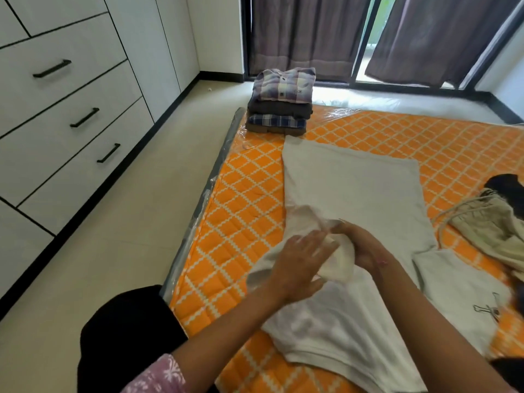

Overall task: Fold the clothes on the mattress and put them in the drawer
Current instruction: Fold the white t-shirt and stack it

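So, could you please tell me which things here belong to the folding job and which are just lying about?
Job:
white shirt, under both hands
folded stack
beige shorts
drawers
mattress

Lying about:
binder clips
curtains

Both hands work a white T-shirt [351,188] spread on an orange quilted mattress [243,199]: the left hand [297,265] presses its bunched sleeve, the right hand [365,248] grips it. Folded clothes [282,102] sit stacked at the far corner; white drawers [65,114] line the left wall.
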The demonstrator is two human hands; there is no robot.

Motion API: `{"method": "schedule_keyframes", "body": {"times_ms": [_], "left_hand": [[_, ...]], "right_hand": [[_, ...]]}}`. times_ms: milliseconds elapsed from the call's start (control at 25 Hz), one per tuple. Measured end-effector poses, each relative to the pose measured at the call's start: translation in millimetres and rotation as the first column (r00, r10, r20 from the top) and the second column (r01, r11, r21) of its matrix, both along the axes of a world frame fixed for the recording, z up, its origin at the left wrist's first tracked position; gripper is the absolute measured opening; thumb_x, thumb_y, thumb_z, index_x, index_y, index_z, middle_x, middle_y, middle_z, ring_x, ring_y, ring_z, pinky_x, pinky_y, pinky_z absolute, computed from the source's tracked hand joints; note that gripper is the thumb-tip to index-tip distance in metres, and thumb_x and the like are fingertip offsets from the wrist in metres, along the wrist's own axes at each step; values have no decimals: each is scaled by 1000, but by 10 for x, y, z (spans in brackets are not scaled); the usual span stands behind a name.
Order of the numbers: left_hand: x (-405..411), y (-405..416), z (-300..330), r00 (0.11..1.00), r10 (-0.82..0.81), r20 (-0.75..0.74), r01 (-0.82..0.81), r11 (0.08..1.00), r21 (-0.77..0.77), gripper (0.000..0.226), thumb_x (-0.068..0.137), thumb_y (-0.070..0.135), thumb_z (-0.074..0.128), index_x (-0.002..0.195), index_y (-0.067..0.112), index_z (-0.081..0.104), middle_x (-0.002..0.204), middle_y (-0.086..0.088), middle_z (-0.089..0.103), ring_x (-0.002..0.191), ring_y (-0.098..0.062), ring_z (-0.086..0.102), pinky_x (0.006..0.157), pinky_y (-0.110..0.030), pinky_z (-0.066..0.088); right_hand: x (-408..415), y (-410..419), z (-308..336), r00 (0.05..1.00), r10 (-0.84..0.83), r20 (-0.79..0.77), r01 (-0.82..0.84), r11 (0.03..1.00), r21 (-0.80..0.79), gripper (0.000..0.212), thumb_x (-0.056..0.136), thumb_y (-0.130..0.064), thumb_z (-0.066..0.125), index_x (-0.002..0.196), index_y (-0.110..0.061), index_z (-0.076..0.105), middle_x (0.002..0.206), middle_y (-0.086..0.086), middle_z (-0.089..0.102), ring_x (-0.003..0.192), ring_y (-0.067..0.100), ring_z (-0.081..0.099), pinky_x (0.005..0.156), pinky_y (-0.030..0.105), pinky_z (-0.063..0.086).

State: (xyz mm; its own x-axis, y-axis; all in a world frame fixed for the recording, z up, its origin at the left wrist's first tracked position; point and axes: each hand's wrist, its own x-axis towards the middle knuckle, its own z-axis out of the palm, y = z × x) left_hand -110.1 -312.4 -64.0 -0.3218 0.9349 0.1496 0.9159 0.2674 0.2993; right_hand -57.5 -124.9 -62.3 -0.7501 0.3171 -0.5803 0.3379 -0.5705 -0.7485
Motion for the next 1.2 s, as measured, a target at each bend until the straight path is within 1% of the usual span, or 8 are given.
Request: {"method": "schedule_keyframes", "body": {"times_ms": [200,400,520,600,800,920,1000,1200], "left_hand": [[233,-382,-435,918,395,-45,-393,882,-262,78,80,42,66,145,16,31,143,-17,39,119,-32,50,83,-41,49],[153,-388,-456,605,571,555,-537,807,-246,45,83,39,65,117,11,55,118,-11,59,109,-30,56,80,-36,43],[172,-441,-366,744,484,461,-493,863,-111,15,79,17,59,92,11,55,79,-11,59,77,-33,58,54,-34,27],[195,-511,-248,883,412,224,-425,905,10,32,76,0,56,106,9,58,84,-12,61,78,-35,57,53,-31,25],[522,-586,-246,973,-1,-233,-47,978,-204,43,59,10,79,99,15,64,83,-7,58,62,-24,60,41,-24,32],[566,-653,-369,958,224,-180,-272,910,-314,64,83,25,60,142,14,37,129,-18,43,101,-33,55,68,-36,47],[613,-720,-358,918,387,-83,-385,822,-419,61,93,20,47,147,15,18,135,-15,31,95,-28,49,66,-37,42],[789,-745,-310,979,138,-149,-191,874,-448,50,93,5,38,139,15,26,130,-13,32,102,-30,47,60,-33,32]], "right_hand": [[679,87,-564,951,-209,226,181,974,136,46,90,-34,61,123,-2,58,109,13,65,102,28,60,83,36,50],[625,-39,-385,982,4,188,-45,976,212,73,67,-54,78,121,-8,63,117,15,66,110,29,61,100,43,46],[622,-83,-294,969,-169,181,74,895,440,31,84,-13,67,108,6,63,103,23,65,101,31,61,80,28,55],[654,0,-217,952,-296,74,263,920,292,22,91,-12,59,107,3,63,90,14,66,84,27,62,58,23,55],[927,125,-526,955,-242,173,183,936,302,76,89,-65,43,138,-7,45,138,11,49,126,29,48,108,42,37],[973,79,-578,960,-206,191,95,878,469,50,83,-44,67,117,-8,61,122,9,62,109,28,59,98,40,46],[997,160,-606,942,-297,159,170,827,537,30,79,-21,72,104,-6,67,113,18,66,102,32,63,94,47,50],[1282,270,-478,897,-396,197,161,707,689,7,83,-11,65,87,-6,67,90,11,63,92,29,59,82,36,46]]}}
